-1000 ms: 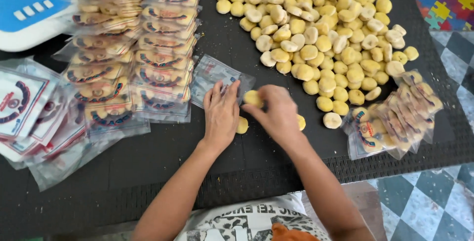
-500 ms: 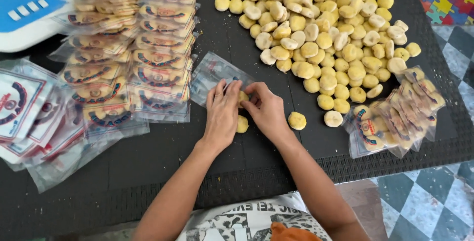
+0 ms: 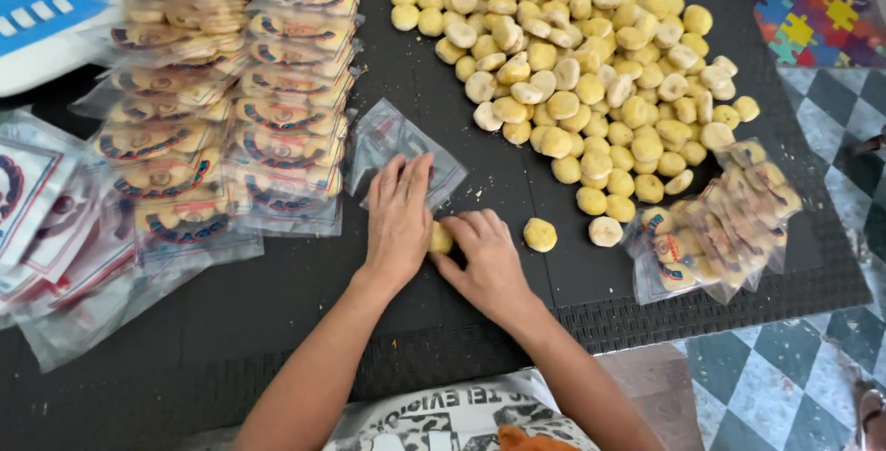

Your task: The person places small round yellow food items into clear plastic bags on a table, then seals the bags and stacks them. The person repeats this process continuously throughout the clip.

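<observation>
My left hand lies flat on the black mat, fingers over the edge of an empty clear plastic bag. My right hand sits beside it, fingertips on a small yellow round cookie wedged between both hands. Another loose cookie lies just right of my right hand. A big heap of the same yellow cookies spreads across the mat further away.
Rows of filled, labelled cookie bags are stacked to the left, with empty printed bags at the far left. More filled bags lie at the right. A blue-and-white device sits top left. Checkered floor shows bottom right.
My right hand lifted off the cookies and came down next to the left one, uncovering a loose cookie on the right. Both hands now close in on one cookie.
</observation>
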